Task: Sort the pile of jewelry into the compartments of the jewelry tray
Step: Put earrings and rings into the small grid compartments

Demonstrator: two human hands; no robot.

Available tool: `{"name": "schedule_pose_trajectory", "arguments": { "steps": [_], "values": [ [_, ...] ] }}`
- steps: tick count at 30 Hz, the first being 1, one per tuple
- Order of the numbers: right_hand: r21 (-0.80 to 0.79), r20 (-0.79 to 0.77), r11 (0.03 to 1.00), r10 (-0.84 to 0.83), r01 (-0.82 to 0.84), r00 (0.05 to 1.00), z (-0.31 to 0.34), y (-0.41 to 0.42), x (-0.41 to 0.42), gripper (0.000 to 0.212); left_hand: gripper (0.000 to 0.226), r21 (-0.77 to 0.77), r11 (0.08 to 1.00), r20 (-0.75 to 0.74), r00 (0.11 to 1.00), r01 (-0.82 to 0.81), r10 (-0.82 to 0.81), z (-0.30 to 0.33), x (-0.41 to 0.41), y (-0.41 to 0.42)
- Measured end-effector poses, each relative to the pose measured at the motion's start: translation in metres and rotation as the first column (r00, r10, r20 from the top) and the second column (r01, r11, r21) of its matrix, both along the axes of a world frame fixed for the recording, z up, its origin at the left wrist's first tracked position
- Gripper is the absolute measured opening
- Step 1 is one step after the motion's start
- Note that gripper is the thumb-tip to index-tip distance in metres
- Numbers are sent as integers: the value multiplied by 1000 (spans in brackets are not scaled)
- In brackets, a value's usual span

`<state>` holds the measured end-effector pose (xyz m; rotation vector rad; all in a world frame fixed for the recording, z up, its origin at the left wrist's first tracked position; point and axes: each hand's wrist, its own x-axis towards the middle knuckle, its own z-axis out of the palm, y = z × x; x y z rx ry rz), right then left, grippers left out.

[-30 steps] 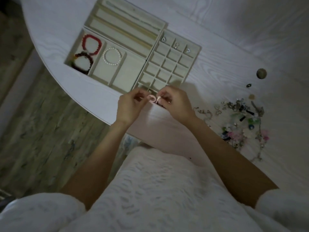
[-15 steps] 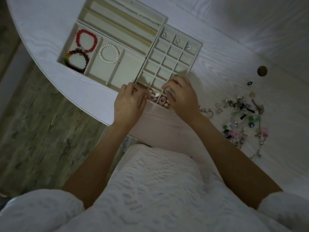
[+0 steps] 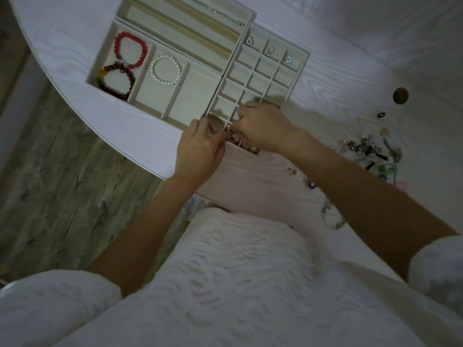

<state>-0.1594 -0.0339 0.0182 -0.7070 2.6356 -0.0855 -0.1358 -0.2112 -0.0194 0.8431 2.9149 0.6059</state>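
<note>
Nearest: white textured knit top, lap against the round edge of the white wood-grain tabletop (image 3: 263, 186).

Both hands meet at the near row of the small-cell grid section of the jewelry tray (image 3: 298, 52). Left hand (image 3: 198, 151) comes in from the near left, fingers curled, tips pressed toward the right hand; looks like it pinches a small piece, but the piece itself is hidden, so I can't confirm. Right hand (image 3: 263, 128) comes from the right, knuckles up, fingers curled down into the near cells; its grip contents also can't be told. Small pink and pale pieces (image 3: 244, 144) show in the near cells just under the fingertips.

Key relation: the target cells lie directly below both grips, so any drop is a short move straight down. The unsorted jewelry pile (image 3: 370, 151) lies right of the right forearm, well apart from the tray. The right hand is nearer, so the next pick is likely its job.

Pile: tangled mix of metal chains, rings, coloured beads; snag risk on lift.

Farther: the tray is beige, velvety, with rigid dividers. Left section holds the red bead bracelet (image 3: 130, 50) and dark bead bracelet (image 3: 117, 80) in one wide cell, the pearl bracelet (image 3: 165, 68) in the next. Far grid row holds three small silver pieces (image 3: 270, 50), one per cell. Long slots at the far side carry a thin chain (image 3: 220, 15), long axis along its slot.
</note>
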Motion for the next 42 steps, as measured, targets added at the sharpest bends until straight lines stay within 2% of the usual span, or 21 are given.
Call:
{"name": "schedule_pose_trajectory", "arguments": {
  "steps": [4,7,10,15,19,22,24,26,29,31,34,42],
  "values": [
    [102,56,972,208,-213,976,5,0,-16,23,23,38,999,-1,1000,6,-6,-1,-1,0],
    [75,-51,967,246,-242,968,0,-1,-11,13,23,49,999,-9,1000,-3,3,-3,-1,-1],
    [-53,-133,987,146,-154,980,-6,-2,-5,9,23,54,999,-13,1000,1,0,-4,-2,-2],
    [-65,-141,994,76,-86,987,-8,1,-1,7,26,57,998,9,1000,12,-13,-4,-5,-3],
    [-26,-3,997,69,-69,998,2,1,-5,15,25,49,999,16,1000,8,-9,-5,-3,-3],
    [-2,105,998,-54,55,993,6,-7,-11,18,24,60,998,18,1000,2,-3,-5,-3,-3],
    [65,188,988,-153,143,970,10,-18,-16,22,23,67,998,18,1000,-8,7,-4,-3,-4],
    [156,204,973,-199,169,959,11,-27,-20,24,23,69,998,22,1000,-9,8,-2,-2,-4],
    [304,146,952,-89,41,985,14,-34,-18,27,25,68,998,28,1000,-12,10,1,-1,-3],
    [335,118,940,32,-70,992,17,-34,-15,29,24,50,999,29,1000,-10,9,1,-2,-3],
    [315,108,933,145,-172,984,15,-27,-15,15,22,31,999,25,1000,-7,6,1,-2,-4],
    [202,105,947,232,-249,967,18,-20,-24,17,27,55,998,13,1000,-10,9,1,-1,-3]
  ]
}}
